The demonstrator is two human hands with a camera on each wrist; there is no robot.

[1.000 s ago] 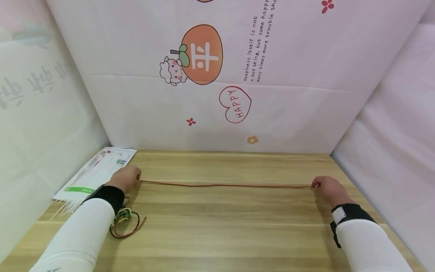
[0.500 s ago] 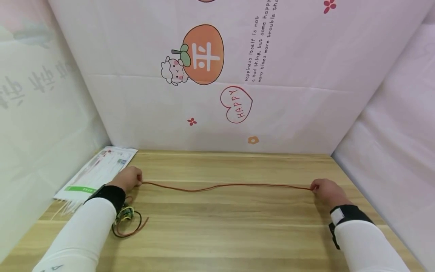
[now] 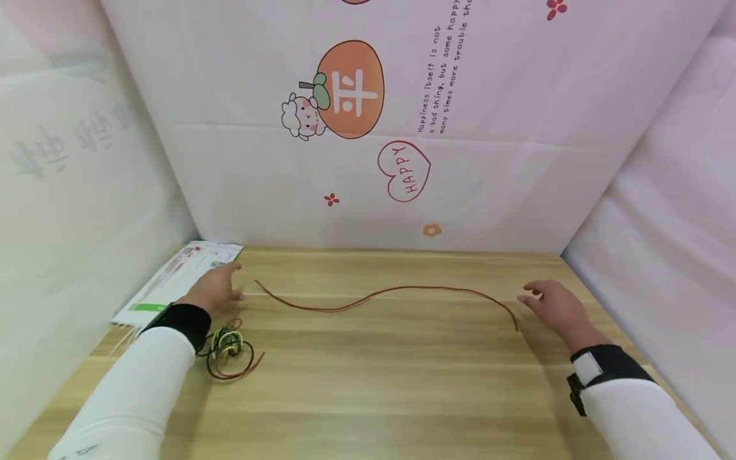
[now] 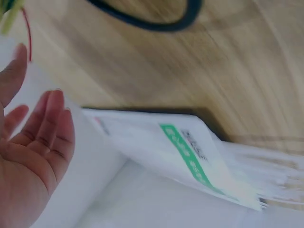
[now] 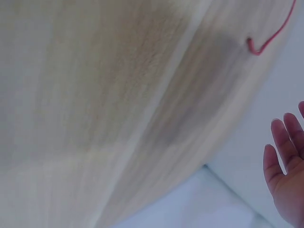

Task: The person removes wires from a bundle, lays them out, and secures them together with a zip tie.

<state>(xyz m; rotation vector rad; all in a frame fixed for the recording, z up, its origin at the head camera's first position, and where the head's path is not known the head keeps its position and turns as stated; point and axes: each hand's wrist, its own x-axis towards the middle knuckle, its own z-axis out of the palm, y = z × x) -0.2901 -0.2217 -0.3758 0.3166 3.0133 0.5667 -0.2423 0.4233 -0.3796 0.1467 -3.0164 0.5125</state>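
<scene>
A thin reddish-brown wire (image 3: 397,289) lies loose in a wavy line on the wooden table in the head view. Just left of its left end is my left hand (image 3: 215,289), fingers spread and holding nothing; the left wrist view shows the same hand (image 4: 35,156) with its palm bare. Beyond the right end my right hand (image 3: 554,310) hovers with thumb and fingers parted. In the right wrist view, the curled wire end (image 5: 256,50) sits apart from the right hand (image 5: 287,166). Near my left wrist lies a tangled bundle of black, yellow and brown wires (image 3: 230,345).
A white mailing bag (image 3: 178,281) with a green stripe lies at the back left, several thin white strips (image 4: 275,171) poking from under it. White printed sheets (image 3: 489,191) wall in the back and both sides of the wooden table (image 3: 374,390).
The wire went from taut between both hands to slack, and both hands have let it go. Their fingers have opened, and both hands have moved slightly away from the wire's ends.
</scene>
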